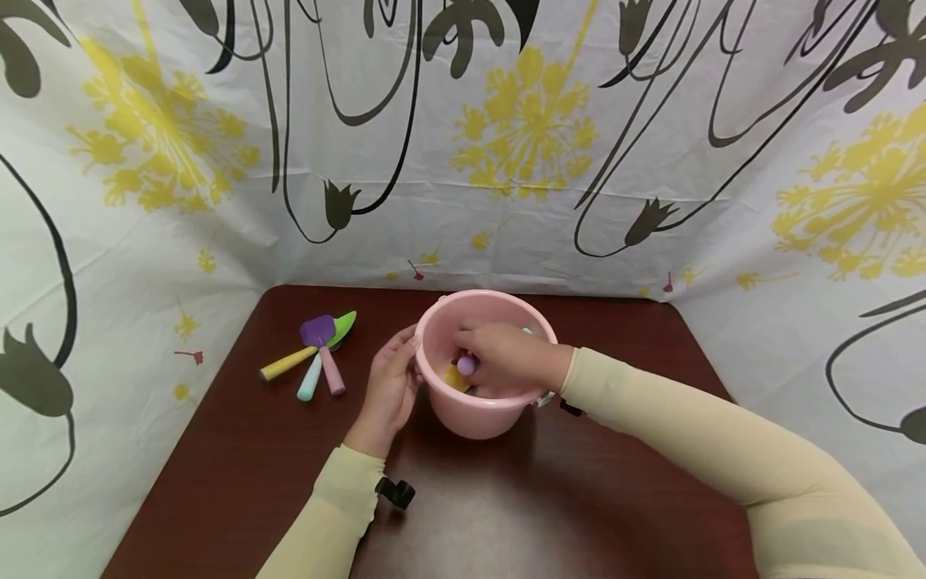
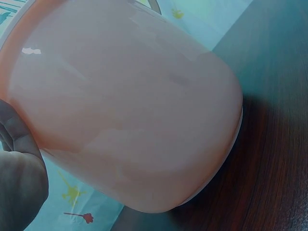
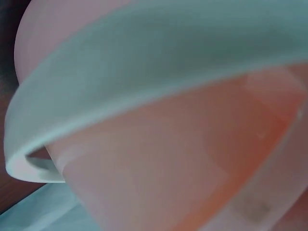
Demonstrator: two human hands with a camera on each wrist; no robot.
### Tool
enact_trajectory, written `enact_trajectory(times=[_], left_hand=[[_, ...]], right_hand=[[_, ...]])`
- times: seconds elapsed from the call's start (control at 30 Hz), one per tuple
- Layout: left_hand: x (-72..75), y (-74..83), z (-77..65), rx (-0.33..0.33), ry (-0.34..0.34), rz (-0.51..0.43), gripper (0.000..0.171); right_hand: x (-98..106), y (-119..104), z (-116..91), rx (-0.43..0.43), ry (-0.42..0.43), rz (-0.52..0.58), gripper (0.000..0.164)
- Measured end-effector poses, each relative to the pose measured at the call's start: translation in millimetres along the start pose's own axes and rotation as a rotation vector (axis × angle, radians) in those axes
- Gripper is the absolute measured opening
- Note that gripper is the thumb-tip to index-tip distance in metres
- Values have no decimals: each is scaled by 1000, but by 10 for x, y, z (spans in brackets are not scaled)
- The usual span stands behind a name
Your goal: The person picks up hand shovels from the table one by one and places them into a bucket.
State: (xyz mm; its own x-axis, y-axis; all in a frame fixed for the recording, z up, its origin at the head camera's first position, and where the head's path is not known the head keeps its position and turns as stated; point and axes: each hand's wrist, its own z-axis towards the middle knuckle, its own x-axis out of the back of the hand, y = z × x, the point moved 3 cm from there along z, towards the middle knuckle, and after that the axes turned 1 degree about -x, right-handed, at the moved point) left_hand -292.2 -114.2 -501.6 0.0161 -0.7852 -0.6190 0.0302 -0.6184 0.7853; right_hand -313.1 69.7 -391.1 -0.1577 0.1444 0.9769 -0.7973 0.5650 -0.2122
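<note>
A pink bucket (image 1: pixel 473 416) stands upright on the dark table. My left hand (image 1: pixel 391 384) holds it at the left side of the rim; in the left wrist view, part of that hand (image 2: pixel 21 178) lies against the bucket wall (image 2: pixel 130 106). My right hand (image 1: pixel 506 354) reaches down inside the bucket, its fingertips largely hidden. A lavender rounded end (image 1: pixel 466 365) and a yellow piece (image 1: pixel 455 378) show beside its fingers; I cannot tell whether the hand grips either. The right wrist view is filled by the bucket's pale handle band (image 3: pixel 144 72) and pink wall (image 3: pixel 144 163).
Left of the bucket lie several small toy garden tools: a purple-bladed one (image 1: pixel 317 330) with a pink handle (image 1: pixel 332 373), a green-bladed one (image 1: pixel 343 326), a yellow handle (image 1: pixel 288 363) and a mint handle (image 1: pixel 309 379). Patterned cloth (image 1: pixel 463 161) hangs behind the table (image 1: pixel 622 482).
</note>
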Motion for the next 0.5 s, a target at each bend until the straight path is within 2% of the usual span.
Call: enact_trajectory(times=[0.3,0.5], left_hand=[[-18,5,-6,-12,0,-2,33],[-20,-3,-2,-19,3,-6,33]], right_hand=[[-30,-23,-20,-9,-12,-7,30],[-80,-11,-21,21,-4,35,24]])
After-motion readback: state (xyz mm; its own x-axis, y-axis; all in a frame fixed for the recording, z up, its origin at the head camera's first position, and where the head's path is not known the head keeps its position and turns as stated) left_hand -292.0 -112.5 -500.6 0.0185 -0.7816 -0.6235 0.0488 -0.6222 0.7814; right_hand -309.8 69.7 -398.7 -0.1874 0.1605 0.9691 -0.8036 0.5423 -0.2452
